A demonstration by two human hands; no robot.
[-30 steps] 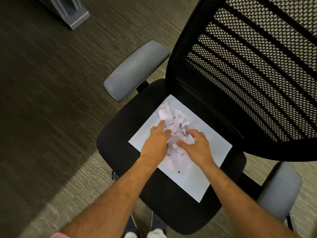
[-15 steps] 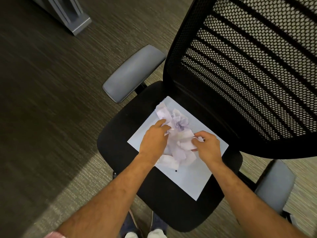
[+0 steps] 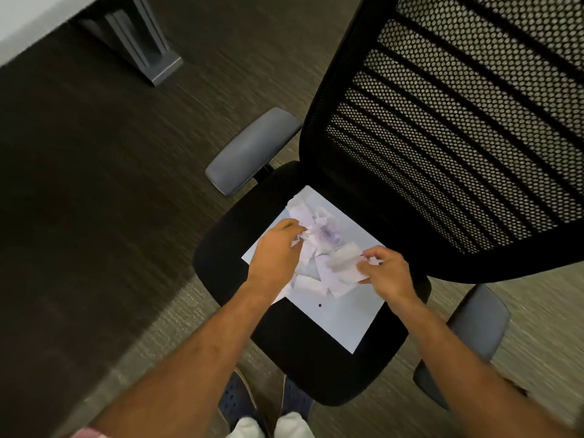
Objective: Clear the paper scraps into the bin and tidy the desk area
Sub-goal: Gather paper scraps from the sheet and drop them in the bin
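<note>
A heap of white and pale purple paper scraps lies on a white sheet of paper spread over the black seat of an office chair. My left hand rests on the left side of the heap, fingers curled onto scraps at its top. My right hand is at the heap's right edge, fingers closed on a few scraps. A small dark dot marks the sheet near its front.
The chair's black mesh backrest rises right behind the sheet. Grey armrests stand at the left and right. A grey desk leg stands on the dark carpet at top left. My shoes are below the seat.
My hands have moved apart: the right one slid to the right edge of the heap, pinching scraps. The heap has spread wider. The view has shifted, with the desk leg now more visible.
</note>
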